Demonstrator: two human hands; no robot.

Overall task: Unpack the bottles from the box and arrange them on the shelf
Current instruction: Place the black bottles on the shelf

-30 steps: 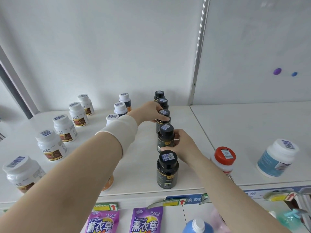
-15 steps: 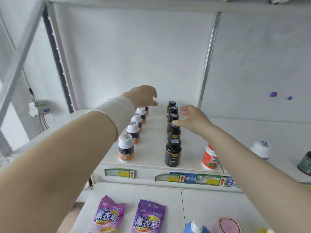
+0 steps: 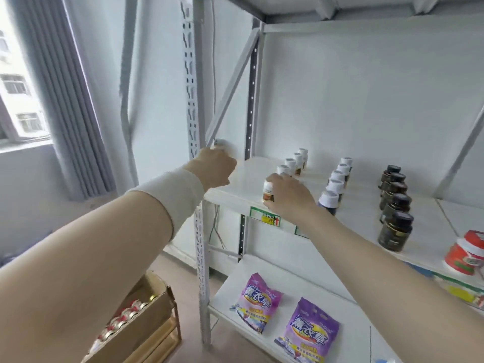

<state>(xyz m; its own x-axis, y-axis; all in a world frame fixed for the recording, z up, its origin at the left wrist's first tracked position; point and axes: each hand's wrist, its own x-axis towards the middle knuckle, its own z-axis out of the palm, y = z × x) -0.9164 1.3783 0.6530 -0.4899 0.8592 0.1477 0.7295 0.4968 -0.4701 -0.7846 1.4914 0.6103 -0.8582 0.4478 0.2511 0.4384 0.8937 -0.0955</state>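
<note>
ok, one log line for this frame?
phase: arranging | left hand: holds white-capped bottle over shelf left end | right hand: grips front bottle of leftmost row | box: bottles inside

White shelf [image 3: 248, 176] holds white-capped bottles [image 3: 336, 185], black bottles [image 3: 395, 229], a red jar [image 3: 463, 258] and purple bags [image 3: 311, 328].

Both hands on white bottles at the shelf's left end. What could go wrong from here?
1. The front white bottle in the right hand stands near the front edge of the shelf; a nudge may tip it off.
2. The left hand holds a second white bottle close to the diagonal brace; it might strike it.
</note>
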